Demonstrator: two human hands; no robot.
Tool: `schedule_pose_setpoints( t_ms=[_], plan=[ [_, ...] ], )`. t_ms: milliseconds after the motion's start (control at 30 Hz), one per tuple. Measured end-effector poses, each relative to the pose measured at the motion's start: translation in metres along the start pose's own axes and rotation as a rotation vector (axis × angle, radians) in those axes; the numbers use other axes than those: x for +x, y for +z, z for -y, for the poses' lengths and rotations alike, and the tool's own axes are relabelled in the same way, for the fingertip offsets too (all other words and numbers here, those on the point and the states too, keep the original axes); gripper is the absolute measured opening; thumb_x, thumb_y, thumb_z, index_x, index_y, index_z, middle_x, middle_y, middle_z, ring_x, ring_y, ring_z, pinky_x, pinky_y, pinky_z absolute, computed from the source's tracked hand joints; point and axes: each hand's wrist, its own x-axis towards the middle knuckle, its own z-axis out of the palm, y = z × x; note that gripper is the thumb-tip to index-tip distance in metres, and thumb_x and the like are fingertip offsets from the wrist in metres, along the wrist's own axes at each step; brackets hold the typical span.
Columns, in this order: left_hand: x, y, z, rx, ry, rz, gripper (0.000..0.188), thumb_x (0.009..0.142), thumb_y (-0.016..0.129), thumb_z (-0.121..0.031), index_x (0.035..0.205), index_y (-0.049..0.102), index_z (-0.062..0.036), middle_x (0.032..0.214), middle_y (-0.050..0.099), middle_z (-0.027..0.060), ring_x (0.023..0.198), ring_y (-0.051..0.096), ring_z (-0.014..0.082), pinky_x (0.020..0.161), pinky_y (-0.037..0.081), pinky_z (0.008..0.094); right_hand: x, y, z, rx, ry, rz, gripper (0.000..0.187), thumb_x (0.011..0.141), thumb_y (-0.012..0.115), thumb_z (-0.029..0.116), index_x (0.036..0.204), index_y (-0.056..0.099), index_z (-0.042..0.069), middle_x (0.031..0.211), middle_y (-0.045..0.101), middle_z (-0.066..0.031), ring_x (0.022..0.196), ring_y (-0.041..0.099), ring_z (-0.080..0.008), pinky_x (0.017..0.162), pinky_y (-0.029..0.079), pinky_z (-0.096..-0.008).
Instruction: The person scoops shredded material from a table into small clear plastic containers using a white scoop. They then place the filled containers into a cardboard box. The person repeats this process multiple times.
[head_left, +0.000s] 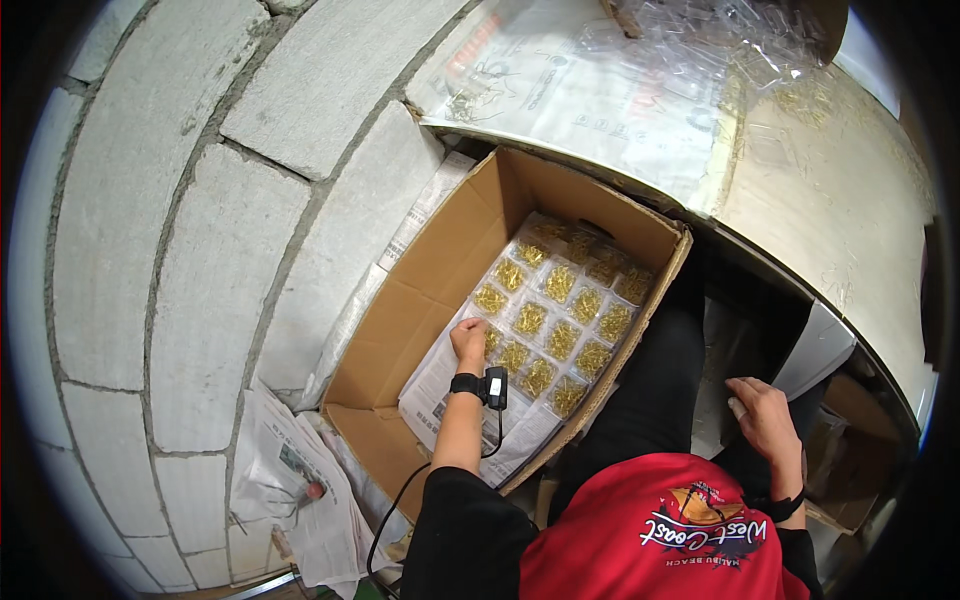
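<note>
My left hand (468,341) reaches into a large cardboard box (391,318), its fingers closed at the left edge of a small clear pack of thin gold-coloured pieces (492,341). The hand hides part of that pack, and the fingertips cannot be seen well. Several similar packs (562,340) lie flat in rows beside it, on newspaper (436,394) inside the box. Over my lap at the right, my right hand (768,418) is empty, its fingers loosely bent and the thumb apart from them.
A covered worktop (620,120) runs behind the box, bearing a heap of clear plastic cases (720,35) and scattered gold-coloured pieces (805,100). Pale block wall (215,300) stands left. Newspaper sheets (305,490) lie at lower left; another cardboard box (850,450) is low at right.
</note>
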Motion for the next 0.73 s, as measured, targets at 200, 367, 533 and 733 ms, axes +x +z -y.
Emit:
schedule_pose_setpoints(
  t_ms=[200, 367, 533, 733],
  plan=[
    [-0.005, 0.004, -0.009, 0.043, -0.037, -0.021, 0.01, 0.071, 0.069, -0.003, 0.079, 0.068, 0.0014, 0.073, 0.066, 0.0064, 0.065, 0.059, 0.0143, 0.062, 0.048, 0.028, -0.002, 0.001, -0.003, -0.014, 0.017, 0.016, 0.027, 0.075, 0.062, 0.003, 0.102, 0.061, -0.002, 0.096, 0.063, -0.0187, 0.09, 0.06, -0.0366, 0.079, 0.049, -0.0416],
    [0.006, 0.001, 0.007, 0.024, -0.013, -0.022, 0.009, 0.072, 0.065, -0.001, 0.081, 0.068, 0.0017, 0.072, 0.065, 0.0061, 0.064, 0.058, 0.0146, 0.061, 0.048, 0.0279, -0.003, 0.002, -0.008, -0.015, 0.025, 0.034, 0.028, 0.075, 0.062, 0.004, 0.102, 0.061, -0.003, 0.096, 0.063, -0.0188, 0.091, 0.06, -0.0366, 0.079, 0.049, -0.0417],
    [-0.002, -0.001, -0.003, -0.05, -0.009, -0.005, 0.017, 0.075, 0.062, 0.003, 0.092, 0.066, 0.0018, 0.078, 0.066, 0.0068, 0.069, 0.06, 0.0151, 0.066, 0.049, 0.028, -0.004, 0.004, -0.011, -0.013, 0.032, 0.044, 0.029, 0.075, 0.062, 0.004, 0.103, 0.061, -0.003, 0.097, 0.063, -0.0187, 0.092, 0.06, -0.0363, 0.08, 0.049, -0.0416],
    [0.004, -0.007, 0.016, -0.009, 0.125, 0.033, 0.017, 0.082, 0.06, -0.001, 0.099, 0.065, -0.0004, 0.087, 0.066, 0.0093, 0.078, 0.061, 0.0147, 0.071, 0.048, 0.023, -0.005, 0.001, -0.013, -0.027, 0.067, 0.088, 0.03, 0.076, 0.063, 0.006, 0.105, 0.061, -0.001, 0.101, 0.063, -0.0182, 0.095, 0.06, -0.0354, 0.082, 0.049, -0.041]
  ],
)
